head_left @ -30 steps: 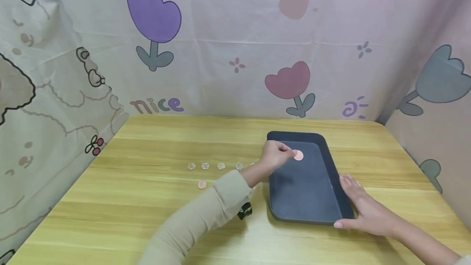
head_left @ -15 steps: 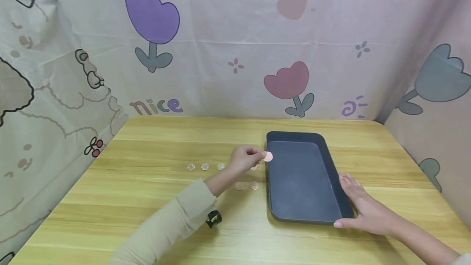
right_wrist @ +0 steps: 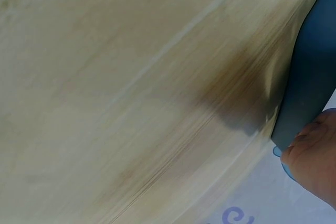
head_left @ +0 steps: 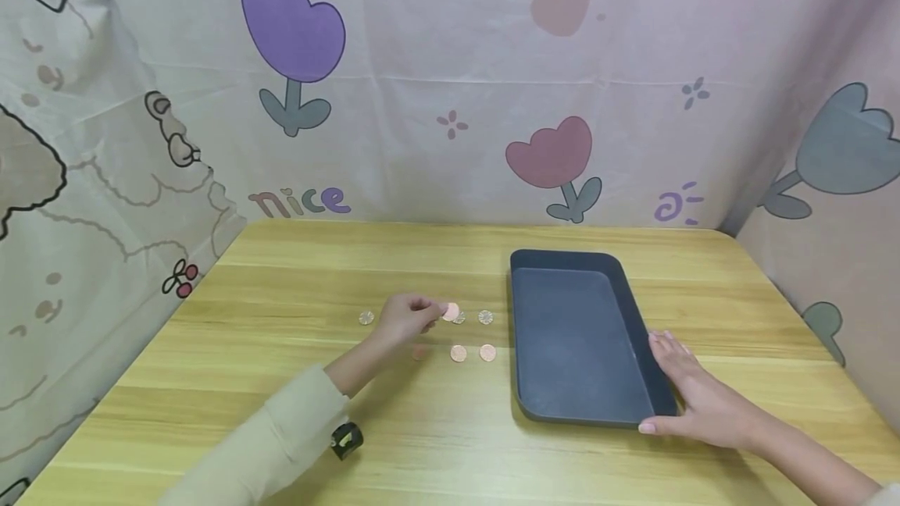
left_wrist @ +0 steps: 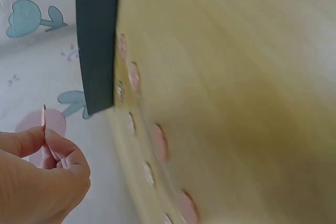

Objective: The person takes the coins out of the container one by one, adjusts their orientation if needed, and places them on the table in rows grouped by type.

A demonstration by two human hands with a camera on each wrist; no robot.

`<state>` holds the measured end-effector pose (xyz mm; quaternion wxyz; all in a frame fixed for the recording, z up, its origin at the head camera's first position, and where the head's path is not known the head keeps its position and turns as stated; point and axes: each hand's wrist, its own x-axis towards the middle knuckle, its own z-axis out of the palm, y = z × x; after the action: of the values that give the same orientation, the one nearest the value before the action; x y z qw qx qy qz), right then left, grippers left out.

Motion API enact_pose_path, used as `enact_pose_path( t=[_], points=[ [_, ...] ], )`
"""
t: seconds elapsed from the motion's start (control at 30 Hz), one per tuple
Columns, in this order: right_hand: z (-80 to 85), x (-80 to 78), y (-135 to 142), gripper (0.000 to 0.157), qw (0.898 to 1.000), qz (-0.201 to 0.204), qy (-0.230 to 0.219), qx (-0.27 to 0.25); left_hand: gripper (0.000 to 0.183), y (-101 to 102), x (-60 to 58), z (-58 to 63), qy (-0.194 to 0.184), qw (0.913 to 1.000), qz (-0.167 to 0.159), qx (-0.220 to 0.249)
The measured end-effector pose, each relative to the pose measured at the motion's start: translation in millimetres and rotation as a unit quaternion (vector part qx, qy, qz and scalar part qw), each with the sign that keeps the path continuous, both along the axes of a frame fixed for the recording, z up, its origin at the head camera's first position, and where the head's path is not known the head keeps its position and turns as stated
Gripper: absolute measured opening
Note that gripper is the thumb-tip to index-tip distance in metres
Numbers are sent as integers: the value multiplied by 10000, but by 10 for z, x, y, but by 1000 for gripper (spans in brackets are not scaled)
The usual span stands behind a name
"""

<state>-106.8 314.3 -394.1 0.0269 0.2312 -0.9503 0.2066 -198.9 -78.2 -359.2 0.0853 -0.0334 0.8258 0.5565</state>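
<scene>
In the head view my left hand pinches a copper-coloured coin between thumb and fingertips, above a row of silver coins. The left wrist view shows that held coin edge-on, raised off the table. Nearer me lies a row of copper coins, partly hidden by my left wrist. Several coins of both rows also appear in the left wrist view. My right hand rests with extended fingers against the right side of a dark grey tray, thumb at its front corner.
The tray stands right of the coins, its long side running away from me. A light wooden table carries everything. Printed cloth hangs behind the table and along its sides. A black strap device sits under my left sleeve.
My left hand has moved left with the copper coin, from over the tray to above the silver coins. The right hand and tray have stayed put.
</scene>
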Motion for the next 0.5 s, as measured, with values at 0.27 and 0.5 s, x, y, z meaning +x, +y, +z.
enact_pose_path(
  t=[0.27,0.5],
  points=[
    [-4,-5,-8,113,10000,22,-25,-40,21,-401,87,-81,-243,9995,88,-158],
    [3,6,-19,112,10000,2,-56,-65,26,-758,153,-127,-71,9972,152,-726]
  ],
)
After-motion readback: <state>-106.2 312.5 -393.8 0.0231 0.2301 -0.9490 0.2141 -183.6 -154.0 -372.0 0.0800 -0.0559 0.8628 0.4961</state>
